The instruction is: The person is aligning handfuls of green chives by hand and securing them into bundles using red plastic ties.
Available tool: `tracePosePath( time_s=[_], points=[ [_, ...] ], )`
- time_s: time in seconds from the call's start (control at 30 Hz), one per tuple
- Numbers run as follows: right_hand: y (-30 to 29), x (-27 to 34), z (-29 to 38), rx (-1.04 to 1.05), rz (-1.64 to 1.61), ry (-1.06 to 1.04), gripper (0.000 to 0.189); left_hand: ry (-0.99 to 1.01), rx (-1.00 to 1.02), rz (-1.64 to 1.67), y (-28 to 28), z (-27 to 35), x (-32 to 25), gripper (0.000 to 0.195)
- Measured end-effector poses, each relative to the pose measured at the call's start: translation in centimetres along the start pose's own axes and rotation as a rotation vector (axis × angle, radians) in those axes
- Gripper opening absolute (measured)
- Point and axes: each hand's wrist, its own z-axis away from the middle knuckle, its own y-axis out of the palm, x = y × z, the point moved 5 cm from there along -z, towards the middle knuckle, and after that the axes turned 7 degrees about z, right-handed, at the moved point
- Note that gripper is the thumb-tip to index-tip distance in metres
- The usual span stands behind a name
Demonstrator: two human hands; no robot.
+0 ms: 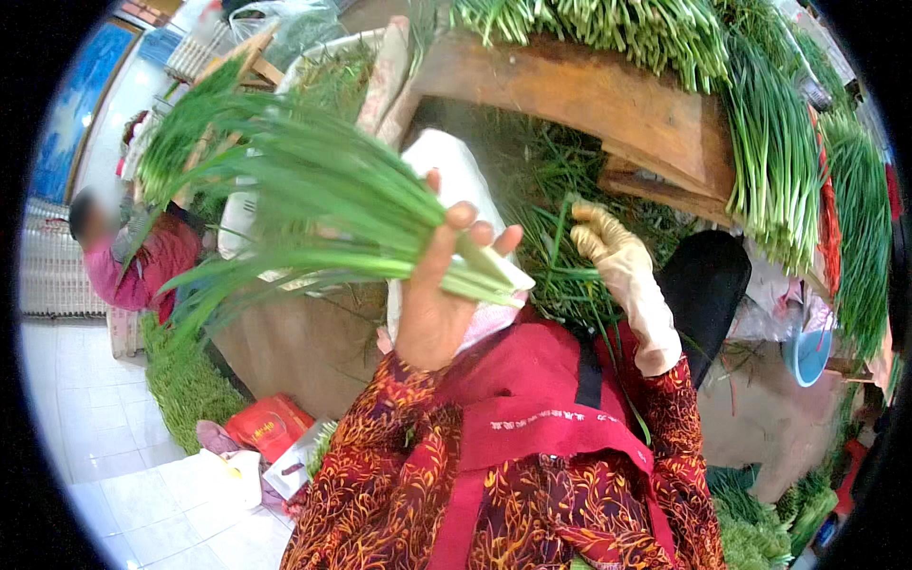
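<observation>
My bare left hand (436, 313) grips a bunch of garlic chives (342, 192) in front of my chest. Their pale stem ends stick out past my fingers to the right, while the long leaves fan out to the left, partly blurred. My right hand (618, 260), in a cream rubber glove, is held over my lap with its fingers curled. Loose green leaves (570, 288) lie beside and under it; whether its fingertips pinch any of them is unclear. Beneath the bunch, a white sack-like cover (445, 153) is partly hidden by my left hand.
A wooden bench (570, 85) ahead bears piled chives (627, 32), with another bundle (773, 157) hanging over its right end. A co-worker in pink (142, 274) sits at left. A blue basin (809, 356) is at right, and a red bag (271, 427) lies at lower left.
</observation>
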Motion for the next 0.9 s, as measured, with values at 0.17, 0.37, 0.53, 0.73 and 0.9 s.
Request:
tracePosePath(
  time_s=[0.17,0.37,0.53,0.73,0.9],
  points=[
    [3.1,6.2,2.9,-0.024,-0.682,-0.27,0.051,-0.163,-0.3,0.265,-6.7,1.6,6.9,0.029],
    [4.4,3.4,2.3,-0.253,-0.92,-0.035,0.054,-0.171,-0.294,0.24,-5.9,1.0,9.7,0.04],
    [5.3,2.3,1.1,-0.191,-1.233,0.134,0.052,-0.22,-0.28,0.275,-6.5,1.1,10.5,0.044],
    [6.7,1.4,-0.2,-0.138,-1.269,0.223,0.055,-0.17,-0.128,0.248,-6.9,0.9,9.9,0.038],
    [6.5,3.6,0.3,-0.047,-1.318,0.094,0.058,-0.06,-0.177,0.091,-6.8,0.4,8.4,0.031]
  ],
)
